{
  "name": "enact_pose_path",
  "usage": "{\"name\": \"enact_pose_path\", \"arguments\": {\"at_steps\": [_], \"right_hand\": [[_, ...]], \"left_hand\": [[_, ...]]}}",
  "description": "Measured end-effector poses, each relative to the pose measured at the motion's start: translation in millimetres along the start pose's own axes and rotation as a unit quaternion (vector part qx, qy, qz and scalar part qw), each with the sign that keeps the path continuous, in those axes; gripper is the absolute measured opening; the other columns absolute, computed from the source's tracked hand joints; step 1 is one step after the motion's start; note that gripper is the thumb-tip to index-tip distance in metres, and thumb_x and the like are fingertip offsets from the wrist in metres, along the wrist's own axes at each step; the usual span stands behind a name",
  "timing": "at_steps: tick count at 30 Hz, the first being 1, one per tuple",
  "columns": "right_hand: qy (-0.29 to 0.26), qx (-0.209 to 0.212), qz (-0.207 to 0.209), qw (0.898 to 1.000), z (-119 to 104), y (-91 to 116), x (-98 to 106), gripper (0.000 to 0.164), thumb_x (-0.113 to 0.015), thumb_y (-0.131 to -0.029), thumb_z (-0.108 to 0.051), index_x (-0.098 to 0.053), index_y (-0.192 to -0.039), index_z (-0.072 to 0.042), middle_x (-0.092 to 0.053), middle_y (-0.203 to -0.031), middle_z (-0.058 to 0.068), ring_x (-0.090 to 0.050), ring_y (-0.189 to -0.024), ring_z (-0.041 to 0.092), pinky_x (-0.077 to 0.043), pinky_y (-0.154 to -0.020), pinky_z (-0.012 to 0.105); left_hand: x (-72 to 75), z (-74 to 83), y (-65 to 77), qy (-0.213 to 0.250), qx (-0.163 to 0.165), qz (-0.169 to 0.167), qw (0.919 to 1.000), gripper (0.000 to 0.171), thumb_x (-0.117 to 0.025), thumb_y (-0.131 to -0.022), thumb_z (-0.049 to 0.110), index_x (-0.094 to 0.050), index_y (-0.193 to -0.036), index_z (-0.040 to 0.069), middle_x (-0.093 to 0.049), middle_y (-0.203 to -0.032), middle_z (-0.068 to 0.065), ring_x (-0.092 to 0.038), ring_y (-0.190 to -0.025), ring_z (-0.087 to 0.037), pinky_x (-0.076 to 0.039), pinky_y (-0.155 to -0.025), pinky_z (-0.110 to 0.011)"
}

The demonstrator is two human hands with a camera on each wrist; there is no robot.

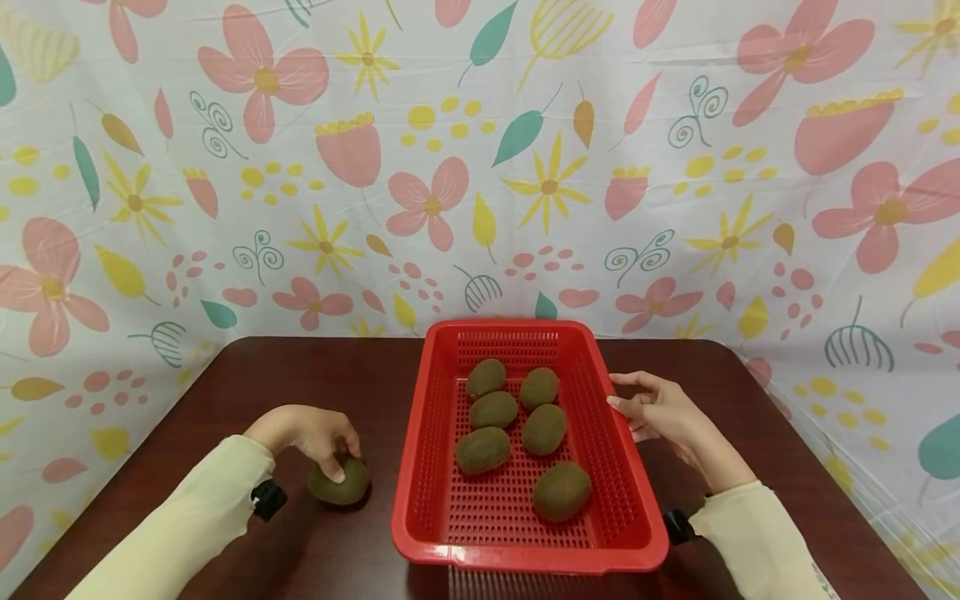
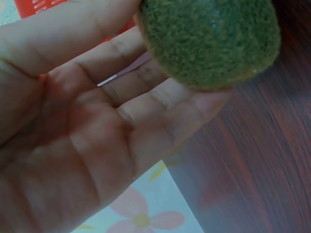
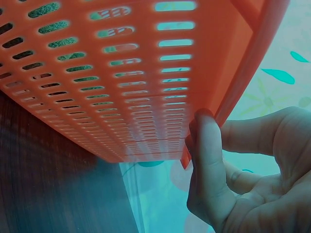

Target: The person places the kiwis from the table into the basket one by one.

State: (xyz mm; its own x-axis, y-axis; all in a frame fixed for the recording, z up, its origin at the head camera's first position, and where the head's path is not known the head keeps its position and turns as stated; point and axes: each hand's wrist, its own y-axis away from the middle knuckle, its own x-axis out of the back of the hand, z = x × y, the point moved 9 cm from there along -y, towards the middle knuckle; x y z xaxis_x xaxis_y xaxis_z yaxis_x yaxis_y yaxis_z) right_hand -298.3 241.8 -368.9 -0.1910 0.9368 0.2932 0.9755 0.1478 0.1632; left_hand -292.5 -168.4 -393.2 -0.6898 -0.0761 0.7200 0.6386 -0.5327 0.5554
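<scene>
My left hand (image 1: 318, 435) grips a brown kiwi (image 1: 342, 485) from above, on the table left of the basket. In the left wrist view, this kiwi (image 2: 214, 39) is at the fingertips, away from the palm. Several more kiwis (image 1: 483, 451) lie inside a red perforated plastic basket (image 1: 525, 560). At the basket's right side, my right hand (image 1: 660, 414) holds the rim with thumb and fingers. The right wrist view has that hand (image 3: 243, 170) at the rim, beside the slotted basket wall (image 3: 146, 92), with kiwis partly visible through the slots.
The basket stands on a dark wood-grain table (image 1: 352, 367). Behind and beside the table hangs a white cloth (image 1: 465, 275) printed with flowers and leaves. A black wrist strap piece (image 1: 268, 500) shows by the left cuff, another (image 1: 678, 527) by the right.
</scene>
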Motion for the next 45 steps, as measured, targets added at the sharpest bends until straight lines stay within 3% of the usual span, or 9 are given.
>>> {"name": "enact_pose_path", "arguments": {"at_steps": [5, 10, 17, 25, 33, 40, 45], "right_hand": [[-0.002, 0.001, 0.001, 1.0, -0.1, -0.1, 0.1, 0.062, -0.065, -0.093, -0.02, -0.036, -0.144, 0.002, -0.06, -0.074, 0.007, -0.063, -0.062, 0.016, -0.057, -0.06, 0.034], [-0.001, -0.002, 0.001, 1.0, 0.7, -0.2, 0.0, 0.062, -0.065, -0.093, -0.02, -0.036, -0.144, 0.001, -0.059, -0.074, 0.007, -0.063, -0.062, 0.016, -0.057, -0.061, 0.035], [-0.002, -0.003, -0.003, 1.0, 1.3, -0.5, -1.1, 0.062, -0.065, -0.093, -0.02, -0.037, -0.143, 0.001, -0.059, -0.074, 0.007, -0.062, -0.061, 0.016, -0.057, -0.061, 0.034], [0.0, -0.001, -0.003, 1.0, 0.4, -0.4, -1.4, 0.063, -0.064, -0.094, -0.02, -0.034, -0.145, 0.002, -0.059, -0.075, 0.007, -0.062, -0.061, 0.016, -0.057, -0.06, 0.034], [-0.003, 0.0, -0.006, 1.0, 1.7, -1.3, -1.2, 0.063, -0.064, -0.094, -0.019, -0.033, -0.146, 0.002, -0.059, -0.074, 0.006, -0.062, -0.06, 0.015, -0.057, -0.059, 0.034], [-0.006, 0.003, -0.006, 1.0, 0.8, -0.7, -0.7, 0.063, -0.064, -0.094, -0.019, -0.035, -0.145, 0.002, -0.06, -0.074, 0.007, -0.062, -0.06, 0.015, -0.057, -0.059, 0.034], [-0.005, 0.001, -0.003, 1.0, 1.0, -0.2, 0.7, 0.062, -0.065, -0.093, -0.02, -0.036, -0.144, 0.001, -0.06, -0.074, 0.007, -0.062, -0.061, 0.015, -0.057, -0.06, 0.034]], "left_hand": [[-5.5, -4.3, 0.8, -0.001, 0.0, -0.026, 0.9996, 0.037, -0.074, -0.084, 0.009, -0.064, -0.119, 0.001, -0.063, -0.117, -0.011, -0.057, -0.113, -0.032, -0.047, -0.094, -0.047], [-3.6, -6.9, 2.9, 0.005, -0.007, -0.021, 0.9997, 0.035, -0.073, -0.084, 0.007, -0.065, -0.117, 0.001, -0.063, -0.116, -0.011, -0.057, -0.112, -0.033, -0.049, -0.091, -0.045], [18.3, 0.8, 13.0, -0.004, -0.014, 0.01, 0.9998, 0.036, -0.073, -0.085, 0.01, -0.064, -0.119, -0.001, -0.064, -0.116, -0.011, -0.059, -0.109, -0.032, -0.051, -0.088, -0.043], [60.8, 35.9, 35.1, 0.008, -0.066, 0.029, 0.9973, 0.03, -0.07, -0.088, 0.015, -0.066, -0.114, 0.0, -0.067, -0.097, 0.0, -0.063, -0.087, -0.013, -0.053, -0.077, -0.03], [86.7, 66.4, 47.1, -0.004, -0.099, 0.042, 0.9942, 0.031, -0.069, -0.089, 0.019, -0.066, -0.114, -0.001, -0.067, -0.095, 0.001, -0.062, -0.087, -0.012, -0.052, -0.078, -0.029], [100.1, 98.1, 40.4, -0.033, -0.12, 0.035, 0.9916, 0.034, -0.069, -0.09, 0.021, -0.065, -0.116, -0.002, -0.068, -0.098, 0.0, -0.062, -0.091, -0.012, -0.052, -0.082, -0.031], [98.6, 124.4, 23.1, -0.014, -0.119, -0.007, 0.9928, 0.033, -0.066, -0.092, 0.018, -0.063, -0.118, -0.002, -0.069, -0.099, -0.004, -0.064, -0.089, -0.014, -0.054, -0.08, -0.031]]}}
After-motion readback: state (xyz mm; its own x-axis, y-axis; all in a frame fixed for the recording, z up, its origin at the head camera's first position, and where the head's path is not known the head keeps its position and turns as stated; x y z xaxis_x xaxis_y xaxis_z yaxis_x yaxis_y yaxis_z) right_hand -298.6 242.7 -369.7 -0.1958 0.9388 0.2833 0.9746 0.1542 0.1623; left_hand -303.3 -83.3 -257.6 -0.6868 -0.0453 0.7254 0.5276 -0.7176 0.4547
